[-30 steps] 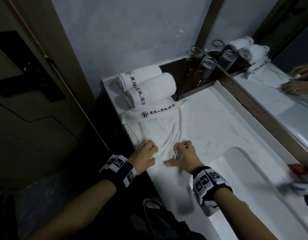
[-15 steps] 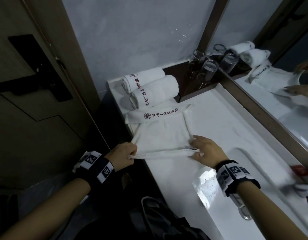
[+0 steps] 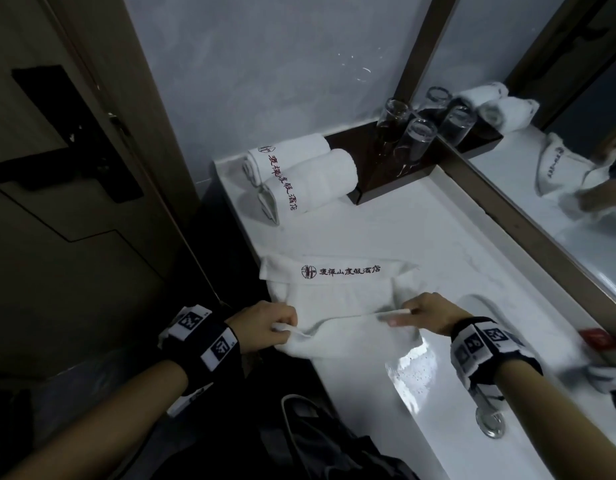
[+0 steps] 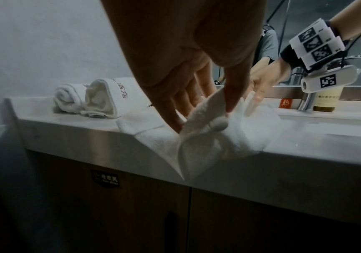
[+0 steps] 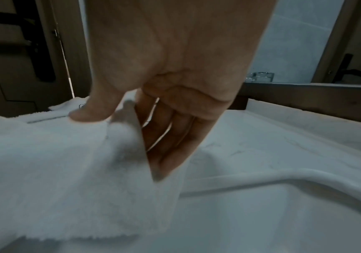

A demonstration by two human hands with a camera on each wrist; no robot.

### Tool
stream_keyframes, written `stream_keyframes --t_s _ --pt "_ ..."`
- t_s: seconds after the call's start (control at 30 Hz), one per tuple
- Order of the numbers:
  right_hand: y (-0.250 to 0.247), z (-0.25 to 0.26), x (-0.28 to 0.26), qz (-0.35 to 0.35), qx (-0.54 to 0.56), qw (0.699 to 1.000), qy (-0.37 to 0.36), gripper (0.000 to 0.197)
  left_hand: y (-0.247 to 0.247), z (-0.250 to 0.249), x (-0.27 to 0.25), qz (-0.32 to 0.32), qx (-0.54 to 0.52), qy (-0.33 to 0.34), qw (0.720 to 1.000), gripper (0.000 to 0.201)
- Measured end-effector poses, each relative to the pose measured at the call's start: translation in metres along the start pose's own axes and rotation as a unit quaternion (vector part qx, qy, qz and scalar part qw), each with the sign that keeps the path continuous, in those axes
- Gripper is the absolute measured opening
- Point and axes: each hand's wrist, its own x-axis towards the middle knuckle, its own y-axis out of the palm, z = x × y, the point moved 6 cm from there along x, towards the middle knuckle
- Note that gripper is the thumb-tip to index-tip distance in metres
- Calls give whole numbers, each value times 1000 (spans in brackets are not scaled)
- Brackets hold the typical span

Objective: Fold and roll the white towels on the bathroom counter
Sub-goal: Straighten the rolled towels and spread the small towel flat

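White rolled towels (image 3: 301, 174), upturned glasses (image 3: 405, 133) beyond pinched towel (image 3: 337, 299).

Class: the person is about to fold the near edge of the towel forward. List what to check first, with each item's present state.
1. Left hand pinches the towel edge: ok.
2. Right hand pinches the edge too: ok.
3. Far printed band lies flat on the counter: ok.
4. Near edge on the counter: not ok, it overhangs.
5. Rolled towels clear of the fold: ok.
6. Corners aligned: cannot tell.
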Motion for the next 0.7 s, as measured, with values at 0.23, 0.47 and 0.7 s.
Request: stream_keyframes --t_s 0.23,0.47,0.7 --pt "-10 19 6 -205 61 972 -98 24 10 -9 31 -99 89 55 990 44" --pt "-9 26 6 -264 35 954 -141 37 6 1 42 -64 291 75 951 48" --pt "-16 29 39 -206 50 971 -112 52 -43 3 66 -126 386 26 914 67"
